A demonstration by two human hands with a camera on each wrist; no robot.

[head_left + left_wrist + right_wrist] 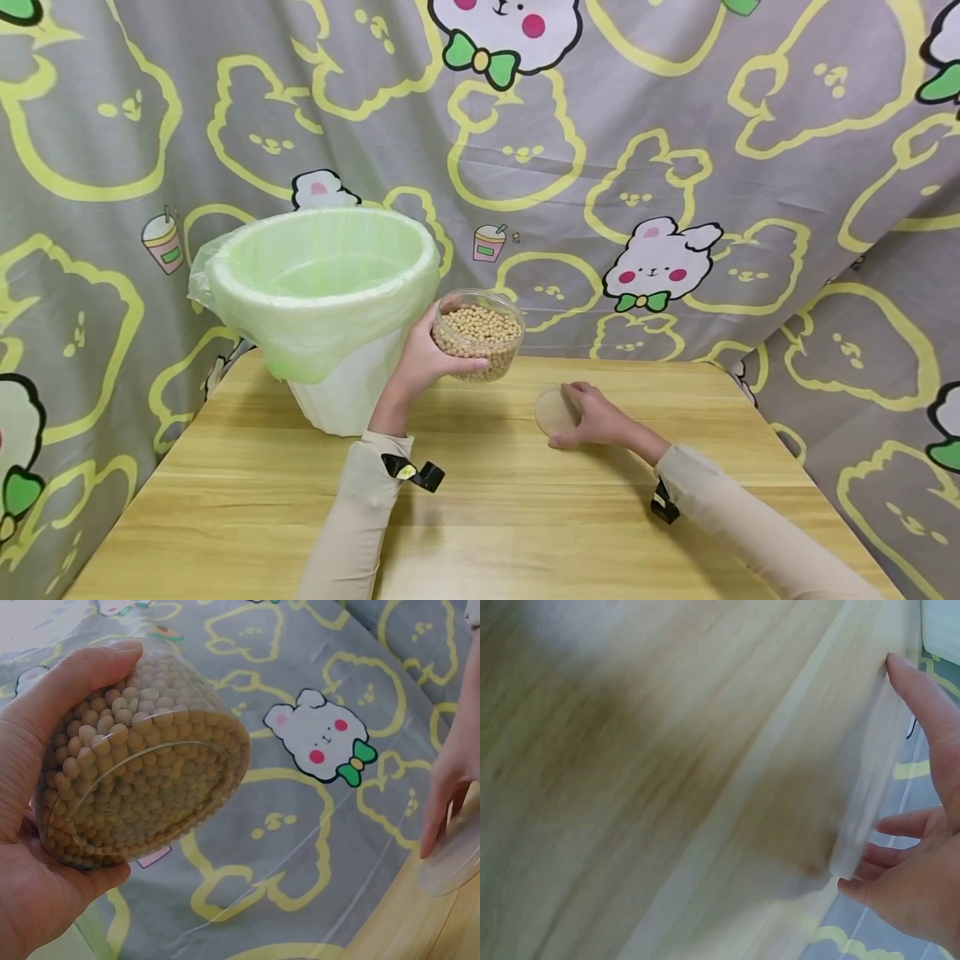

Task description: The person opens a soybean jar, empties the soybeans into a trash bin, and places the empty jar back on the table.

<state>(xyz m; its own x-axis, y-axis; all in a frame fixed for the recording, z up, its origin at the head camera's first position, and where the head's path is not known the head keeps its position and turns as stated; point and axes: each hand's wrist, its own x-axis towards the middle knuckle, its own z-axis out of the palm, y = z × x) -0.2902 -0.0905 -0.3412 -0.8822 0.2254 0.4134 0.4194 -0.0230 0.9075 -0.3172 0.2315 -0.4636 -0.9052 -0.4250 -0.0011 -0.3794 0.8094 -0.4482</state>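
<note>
Over the table, the left hand grips a clear tub of beans from its left, near the bin, while the right hand holds the round lid by its right side.

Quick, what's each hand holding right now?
Left hand: holding the clear tub of beans.
Right hand: holding the clear round lid by its edge.

The left hand is raised in a wide, curved grip, thumb extended, while the right hand, held lower, pinches with bent fingers (both pale-sleeved forearms angle inward from the foreground).
</note>
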